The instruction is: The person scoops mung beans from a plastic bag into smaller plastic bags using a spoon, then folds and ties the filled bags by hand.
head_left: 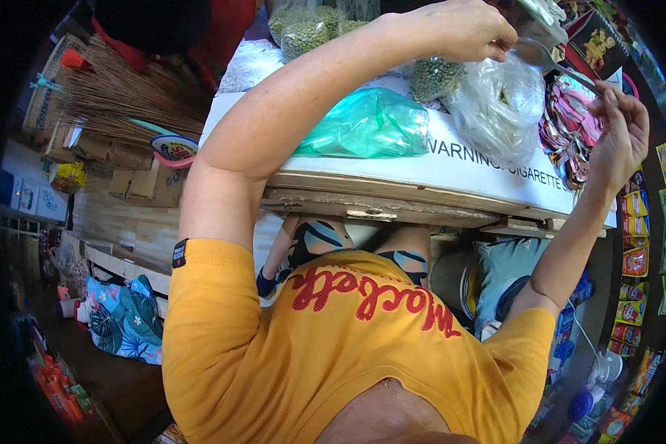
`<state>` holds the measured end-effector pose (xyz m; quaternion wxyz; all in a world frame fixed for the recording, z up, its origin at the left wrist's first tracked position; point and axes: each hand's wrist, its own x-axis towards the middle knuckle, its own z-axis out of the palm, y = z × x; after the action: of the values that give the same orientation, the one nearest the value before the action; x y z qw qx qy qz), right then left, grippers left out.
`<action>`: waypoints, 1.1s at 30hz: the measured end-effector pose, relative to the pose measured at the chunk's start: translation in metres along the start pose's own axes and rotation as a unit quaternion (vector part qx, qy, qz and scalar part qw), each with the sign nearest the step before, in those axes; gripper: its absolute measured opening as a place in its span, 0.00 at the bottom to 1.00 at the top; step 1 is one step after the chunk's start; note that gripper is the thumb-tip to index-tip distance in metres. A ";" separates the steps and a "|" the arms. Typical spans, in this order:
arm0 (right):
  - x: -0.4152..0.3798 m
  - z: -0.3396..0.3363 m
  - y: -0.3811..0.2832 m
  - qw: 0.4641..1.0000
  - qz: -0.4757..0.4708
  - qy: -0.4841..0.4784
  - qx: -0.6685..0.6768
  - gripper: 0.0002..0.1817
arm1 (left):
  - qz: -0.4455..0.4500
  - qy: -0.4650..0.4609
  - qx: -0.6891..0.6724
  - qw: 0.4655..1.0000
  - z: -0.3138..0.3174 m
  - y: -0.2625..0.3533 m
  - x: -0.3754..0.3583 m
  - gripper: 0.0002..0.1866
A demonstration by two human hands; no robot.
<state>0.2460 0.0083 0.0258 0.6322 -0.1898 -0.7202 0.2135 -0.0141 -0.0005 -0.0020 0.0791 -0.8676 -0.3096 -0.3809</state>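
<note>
Head | shiny, slender-handled spoon (569,71) | right hand (623,135) grasping it | left hand (472,31): cannot tell

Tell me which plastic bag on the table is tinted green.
The crumpled green bag, near the table's front edge beside the printed WARNING; its tint sets it apart from the clear bags.

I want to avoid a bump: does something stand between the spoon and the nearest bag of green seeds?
Yes: in this view the clear bag and the left hand come between the spoon, held in the right hand, and that seed bag.
</note>
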 end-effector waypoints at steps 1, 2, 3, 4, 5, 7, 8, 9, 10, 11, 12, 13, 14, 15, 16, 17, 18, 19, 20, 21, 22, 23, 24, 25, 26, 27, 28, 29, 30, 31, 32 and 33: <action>0.000 -0.009 0.003 1.000 -0.005 0.014 -0.021 0.01 | -0.005 -0.005 -0.001 1.000 0.000 0.001 0.000 0.08; -0.002 -0.013 0.006 0.999 0.009 0.012 -0.040 0.01 | -0.009 -0.009 -0.002 1.000 -0.001 0.001 0.000 0.08; -0.008 -0.015 0.011 0.998 0.023 0.010 -0.058 0.01 | -0.014 -0.014 -0.002 1.000 -0.001 0.002 0.000 0.08; -0.014 -0.015 0.019 0.998 0.058 -0.003 -0.016 0.01 | -0.013 -0.015 -0.003 1.000 -0.002 0.003 0.001 0.08; -0.022 -0.010 0.020 0.995 0.093 -0.017 -0.023 0.02 | -0.014 -0.017 -0.003 1.000 -0.003 0.004 0.001 0.08; -0.036 -0.005 0.034 0.991 0.120 -0.058 0.003 0.04 | -0.019 -0.021 -0.001 1.000 -0.003 0.005 0.001 0.08; -0.041 -0.002 0.036 0.988 0.139 -0.065 -0.003 0.06 | -0.024 -0.024 0.000 0.999 -0.003 0.006 0.001 0.08; -0.045 -0.003 0.036 0.986 0.153 -0.059 0.013 0.07 | -0.029 -0.028 0.003 0.999 -0.003 0.007 0.001 0.08; -0.048 -0.005 0.036 0.984 0.167 -0.054 0.028 0.07 | -0.027 -0.026 0.005 0.999 -0.003 0.006 0.001 0.08; -0.049 -0.007 0.037 0.981 0.181 -0.048 0.044 0.08 | -0.025 -0.025 0.008 0.999 -0.003 0.006 0.001 0.08; -0.050 -0.007 0.037 0.978 0.194 -0.035 0.063 0.10 | -0.023 -0.023 0.009 0.999 -0.003 0.006 0.001 0.08; -0.052 -0.007 0.040 0.974 0.211 -0.025 0.078 0.10 | -0.019 -0.019 0.008 1.000 -0.002 0.005 0.001 0.08; -0.056 -0.007 0.045 0.969 0.229 -0.015 0.093 0.10 | -0.013 -0.015 0.005 1.000 -0.001 0.005 0.001 0.08; -0.059 -0.006 0.050 0.963 0.245 -0.005 0.107 0.10 | -0.008 -0.011 0.001 1.000 0.000 0.005 0.002 0.08; -0.063 -0.004 0.057 0.960 0.254 0.007 0.117 0.09 | -0.006 -0.017 0.002 1.000 0.001 0.005 0.003 0.08; -0.066 -0.001 0.063 0.954 0.268 0.017 0.132 0.08 | -0.006 -0.024 0.004 1.000 0.002 0.005 0.003 0.08; -0.068 0.000 0.067 0.947 0.286 0.030 0.141 0.08 | -0.006 -0.031 0.007 0.999 0.002 0.004 0.003 0.08; -0.069 0.002 0.069 0.940 0.303 0.043 0.150 0.08 | -0.007 -0.030 0.003 1.000 0.001 0.004 0.002 0.08; -0.069 0.002 0.071 0.938 0.308 0.050 0.154 0.08 | -0.009 -0.030 0.001 1.000 0.001 0.005 0.002 0.08; -0.069 -0.001 0.074 0.935 0.312 0.058 0.156 0.08 | -0.010 -0.029 -0.002 1.000 0.001 0.005 0.001 0.08; -0.068 -0.004 0.077 0.933 0.315 0.066 0.159 0.08 | -0.008 -0.028 0.002 1.000 0.001 0.004 0.000 0.08; -0.066 -0.007 0.079 0.934 0.311 0.070 0.164 0.08 | -0.005 -0.026 0.006 1.000 0.001 0.002 0.000 0.08; -0.063 -0.011 0.081 0.934 0.306 0.074 0.168 0.08 | -0.001 -0.025 0.010 1.000 0.001 0.001 0.000 0.08; -0.061 -0.015 0.082 0.934 0.302 0.078 0.172 0.08 | 0.000 -0.028 0.008 1.000 0.000 0.001 0.001 0.08; -0.057 -0.020 0.083 0.937 0.299 0.072 0.167 0.08 | 0.000 -0.031 0.005 0.999 0.000 0.001 0.001 0.08; -0.054 -0.023 0.085 0.938 0.293 0.074 0.168 0.08 | 0.000 -0.034 0.003 0.999 0.000 0.002 0.001 0.08; -0.052 -0.026 0.086 0.940 0.288 0.077 0.169 0.08 | -0.002 -0.038 0.003 0.999 -0.001 0.002 0.001 0.08; -0.050 -0.028 0.087 0.941 0.283 0.078 0.169 0.08 | -0.005 -0.042 0.003 0.999 -0.002 0.003 0.001 0.08; -0.048 -0.030 0.086 0.940 0.282 0.081 0.174 0.08 | -0.008 -0.046 0.004 0.999 -0.002 0.004 0.001 0.09; -0.047 -0.031 0.085 0.941 0.283 0.085 0.165 0.08 | -0.013 -0.047 0.004 0.999 -0.002 0.005 0.001 0.09; -0.045 -0.033 0.085 0.942 0.282 0.088 0.158 0.08 | -0.018 -0.049 0.004 0.999 -0.003 0.006 0.001 0.09; -0.044 -0.035 0.085 0.943 0.282 0.091 0.150 0.08 | -0.023 -0.050 0.005 0.998 -0.004 0.008 0.001 0.09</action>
<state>0.2866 0.0580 -0.0531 0.6299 -0.3068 -0.5363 0.4706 -0.0116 -0.0075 0.0021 0.0592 -0.8776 -0.3353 -0.3374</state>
